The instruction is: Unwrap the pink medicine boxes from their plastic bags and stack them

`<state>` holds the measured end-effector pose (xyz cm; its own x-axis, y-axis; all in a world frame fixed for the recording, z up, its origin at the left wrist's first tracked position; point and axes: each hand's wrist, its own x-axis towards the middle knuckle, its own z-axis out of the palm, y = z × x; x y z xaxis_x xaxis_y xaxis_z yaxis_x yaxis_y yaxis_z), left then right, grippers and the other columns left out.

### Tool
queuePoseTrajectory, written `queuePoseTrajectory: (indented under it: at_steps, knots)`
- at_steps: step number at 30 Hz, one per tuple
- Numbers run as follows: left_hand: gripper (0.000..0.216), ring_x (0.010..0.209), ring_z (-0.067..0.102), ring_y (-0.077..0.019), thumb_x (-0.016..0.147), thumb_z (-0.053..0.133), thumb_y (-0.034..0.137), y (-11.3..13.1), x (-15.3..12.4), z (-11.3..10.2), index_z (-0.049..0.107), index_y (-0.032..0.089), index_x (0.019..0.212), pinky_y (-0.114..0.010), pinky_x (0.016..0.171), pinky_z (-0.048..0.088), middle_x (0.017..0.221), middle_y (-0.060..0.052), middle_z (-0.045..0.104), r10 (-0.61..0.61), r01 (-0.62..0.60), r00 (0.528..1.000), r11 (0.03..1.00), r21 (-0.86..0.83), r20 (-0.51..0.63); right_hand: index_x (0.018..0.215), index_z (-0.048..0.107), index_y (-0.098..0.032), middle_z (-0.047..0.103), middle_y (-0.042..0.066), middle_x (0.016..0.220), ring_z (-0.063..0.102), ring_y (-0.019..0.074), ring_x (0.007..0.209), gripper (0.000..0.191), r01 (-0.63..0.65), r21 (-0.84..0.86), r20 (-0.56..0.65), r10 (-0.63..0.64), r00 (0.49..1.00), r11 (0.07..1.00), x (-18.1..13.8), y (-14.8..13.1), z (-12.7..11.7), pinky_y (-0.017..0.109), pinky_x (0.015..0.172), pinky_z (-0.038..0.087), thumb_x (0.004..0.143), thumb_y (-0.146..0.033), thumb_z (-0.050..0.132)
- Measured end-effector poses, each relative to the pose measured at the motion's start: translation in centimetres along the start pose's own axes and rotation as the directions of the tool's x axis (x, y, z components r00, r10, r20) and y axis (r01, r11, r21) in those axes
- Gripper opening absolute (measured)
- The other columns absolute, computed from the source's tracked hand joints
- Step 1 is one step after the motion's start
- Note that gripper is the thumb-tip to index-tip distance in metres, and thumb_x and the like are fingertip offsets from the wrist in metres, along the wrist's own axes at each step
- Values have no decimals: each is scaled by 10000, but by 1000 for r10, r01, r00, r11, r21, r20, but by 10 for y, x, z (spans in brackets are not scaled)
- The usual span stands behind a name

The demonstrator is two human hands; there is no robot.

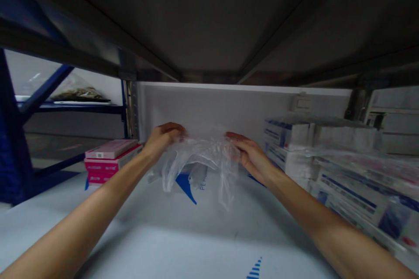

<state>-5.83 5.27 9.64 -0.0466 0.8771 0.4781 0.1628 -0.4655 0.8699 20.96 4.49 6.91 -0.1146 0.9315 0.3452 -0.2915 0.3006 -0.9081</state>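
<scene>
Both my arms reach forward into a shelf bay. My left hand (163, 136) is closed on one end of a crumpled clear plastic bag (196, 161). My right hand (247, 152) pinches the other end. The bag hangs between them, a little above the white shelf sheet (183, 244) with blue print. Folds of plastic droop down below my hands.
A stack of pink and red flat boxes (109, 159) lies at the left. White boxes with blue stripes (347, 183), some wrapped in film, fill the right side. A white back panel (209, 104) closes the bay. A dark metal shelf (196, 17) sits low overhead. Blue rack posts (9, 139) stand at far left.
</scene>
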Motion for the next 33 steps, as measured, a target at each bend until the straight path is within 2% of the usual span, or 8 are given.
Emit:
queuePoseTrajectory:
  at_steps: [5, 9, 15, 18, 21, 24, 29, 33]
  knots:
    - [377, 1006, 691, -257, 714, 589, 232, -20, 33, -50, 674, 149, 1073, -326, 824, 542, 1100, -109, 730, -109, 114, 993, 984, 136, -44, 1207, 634, -220, 702, 62, 1154, 694, 177, 859, 449, -98, -285, -19, 96, 995, 953, 51, 28, 54, 293, 656, 589, 760, -179, 636]
    - [502, 934, 719, -256, 717, 611, 274, -55, 45, -63, 646, 120, 1193, -315, 793, 552, 1088, -118, 744, -148, 140, 989, 951, 275, 8, 1244, 616, -214, 716, 56, 1053, 692, 160, 758, 502, -102, -506, -66, 80, 995, 856, 81, 66, 74, 280, 632, 579, 748, -133, 623]
    - [565, 873, 719, -268, 685, 662, 234, -104, 45, -61, 656, 127, 1239, -348, 790, 563, 1013, -108, 749, -175, 96, 981, 809, 579, 82, 980, 742, -167, 699, 124, 1092, 643, 278, 1089, 321, -11, -843, -33, -30, 999, 537, 84, 108, 61, 379, 989, 468, 663, -123, 725]
    - [508, 1158, 621, -301, 671, 700, 213, -103, 45, -58, 699, 178, 1178, -375, 1020, 468, 1260, -115, 655, -100, 0, 990, 701, 713, 98, 982, 748, -131, 637, 193, 1214, 559, 341, 1210, 269, 28, -926, 5, -64, 998, 378, 83, 110, 58, 452, 1071, 373, 727, -209, 714]
    - [468, 1395, 392, -308, 801, 621, 298, -90, 50, -45, 650, 210, 1259, -411, 1178, 279, 1482, -100, 467, -7, -80, 995, 583, 808, 103, 1158, 703, -185, 546, 145, 1386, 431, 298, 1345, 332, 105, -958, 80, -100, 992, 269, 91, 104, 63, 434, 1139, 272, 876, -307, 577]
    - [467, 1437, 322, -317, 893, 525, 405, -86, 55, -22, 599, 272, 1334, -469, 1178, 260, 1515, -73, 447, -43, -153, 979, 486, 861, 198, 1355, 586, -269, 416, 55, 1541, 295, 236, 1447, 443, 198, -960, 195, -33, 980, 197, 100, 105, 72, 388, 1184, 185, 932, -377, 512]
    - [588, 1477, 146, -466, 916, 440, 583, -111, 55, -6, 516, 302, 1426, -727, 1103, 136, 1597, -115, 322, -256, -128, 940, 355, 926, 228, 1482, 450, -280, 231, 73, 1634, 109, 329, 1514, 569, 196, -972, 218, 194, 956, 129, 99, 127, 85, 557, 1190, 83, 966, -518, 409]
    - [609, 1497, 128, -404, 964, 345, 572, -133, 52, -19, 365, 322, 1519, -656, 1146, 141, 1631, -93, 220, -329, -144, 906, 351, 925, 266, 1542, 333, -268, 184, 99, 1642, 73, 337, 1516, 695, 171, -978, 199, 282, 939, 120, 94, 138, 93, 568, 1190, 79, 957, -642, 310]
